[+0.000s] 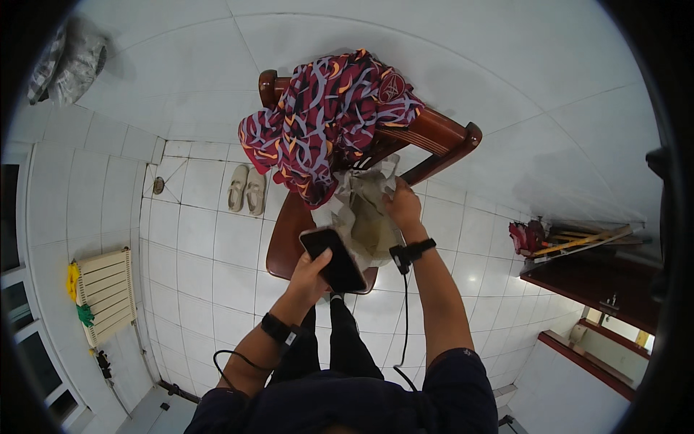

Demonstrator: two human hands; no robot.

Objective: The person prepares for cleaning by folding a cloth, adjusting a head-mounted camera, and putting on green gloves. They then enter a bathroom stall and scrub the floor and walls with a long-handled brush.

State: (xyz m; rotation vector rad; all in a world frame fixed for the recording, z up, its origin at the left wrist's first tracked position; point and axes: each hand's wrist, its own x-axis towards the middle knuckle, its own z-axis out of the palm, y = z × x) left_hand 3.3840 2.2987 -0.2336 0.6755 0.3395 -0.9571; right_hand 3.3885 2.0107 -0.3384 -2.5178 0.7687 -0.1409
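My left hand [310, 276] grips a smartphone [337, 260] with a dark screen, held above the front of a wooden chair's seat [290, 238]. At the far right side of the seat, my right hand [404, 206] has its fingers closed on the edge of a beige and white cloth bag [371, 217], whose top gapes apart. Over the chair's backrest [442, 133] drapes a patterned maroon garment [325, 119] with grey and orange shapes. Its lower end hangs down next to the bag. The fingertips of my right hand are partly hidden.
A pair of beige shoes [246, 190] stands on the white tiled floor, left of the chair. Near the left wall is a radiator [107, 295] with yellow and green items. A dark wooden door [596, 287] is at right. Black cables [405, 320] trail from both wristbands.
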